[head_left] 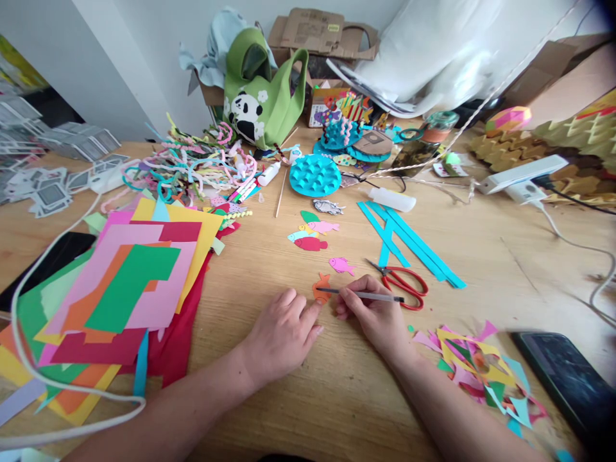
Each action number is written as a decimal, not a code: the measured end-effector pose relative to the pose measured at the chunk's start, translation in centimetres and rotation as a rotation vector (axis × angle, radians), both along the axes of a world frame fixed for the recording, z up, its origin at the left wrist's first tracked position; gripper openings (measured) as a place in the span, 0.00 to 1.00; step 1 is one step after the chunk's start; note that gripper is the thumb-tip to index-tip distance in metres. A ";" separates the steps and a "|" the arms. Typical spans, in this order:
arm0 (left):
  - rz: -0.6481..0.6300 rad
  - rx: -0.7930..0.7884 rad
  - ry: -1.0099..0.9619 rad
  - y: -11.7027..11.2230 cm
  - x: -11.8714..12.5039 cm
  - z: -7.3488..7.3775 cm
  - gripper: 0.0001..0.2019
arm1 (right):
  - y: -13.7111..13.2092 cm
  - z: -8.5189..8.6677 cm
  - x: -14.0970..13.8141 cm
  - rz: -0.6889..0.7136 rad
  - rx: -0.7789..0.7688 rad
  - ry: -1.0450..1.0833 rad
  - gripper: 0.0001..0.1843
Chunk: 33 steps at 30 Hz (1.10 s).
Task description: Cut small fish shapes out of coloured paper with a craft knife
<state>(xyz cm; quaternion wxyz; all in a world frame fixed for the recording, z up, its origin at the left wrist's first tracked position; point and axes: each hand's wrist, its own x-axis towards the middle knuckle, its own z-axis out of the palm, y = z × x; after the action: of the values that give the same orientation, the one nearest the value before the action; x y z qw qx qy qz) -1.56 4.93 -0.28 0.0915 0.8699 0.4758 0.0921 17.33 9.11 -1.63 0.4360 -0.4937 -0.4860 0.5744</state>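
An orange paper fish (321, 286) lies on the wooden table (481, 256) in front of me. My left hand (282, 333) rests flat beside it, fingertips pressing on its left edge. My right hand (373, 311) is closed round a grey pen (366, 295) whose tip touches the orange fish. A pink paper fish (341, 264) lies just beyond, and several more cut-out fish (312, 234) lie further back. Red-handled scissors (403, 284) lie right behind my right hand.
A stack of coloured paper sheets (129, 282) covers the left side, with pipe cleaners (192, 167) behind. Blue paper strips (414, 244), a glue bottle (391, 199) and a blue disc (314, 174) lie beyond. Paper scraps (476, 366) and a dark tablet (568, 378) sit at right.
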 end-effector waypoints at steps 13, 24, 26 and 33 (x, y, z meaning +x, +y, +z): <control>-0.001 -0.014 0.007 -0.1 0.0 0.0 0.18 | 0.1 0.0 0.0 -0.007 0.006 0.001 0.20; -0.005 -0.007 0.006 0.0 0.0 0.0 0.17 | 0.1 0.2 -0.1 -0.008 -0.006 -0.022 0.21; -0.006 -0.015 0.012 0.0 0.0 0.0 0.18 | 0.1 0.1 0.0 -0.006 -0.005 -0.022 0.21; -0.010 -0.014 0.019 -0.1 -0.1 0.0 0.18 | 0.0 0.1 0.0 0.010 -0.007 -0.011 0.19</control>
<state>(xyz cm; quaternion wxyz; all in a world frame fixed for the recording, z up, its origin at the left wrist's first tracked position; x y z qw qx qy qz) -1.62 4.87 -0.28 0.0937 0.8724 0.4729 0.0801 17.37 9.10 -1.49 0.4286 -0.4960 -0.4887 0.5758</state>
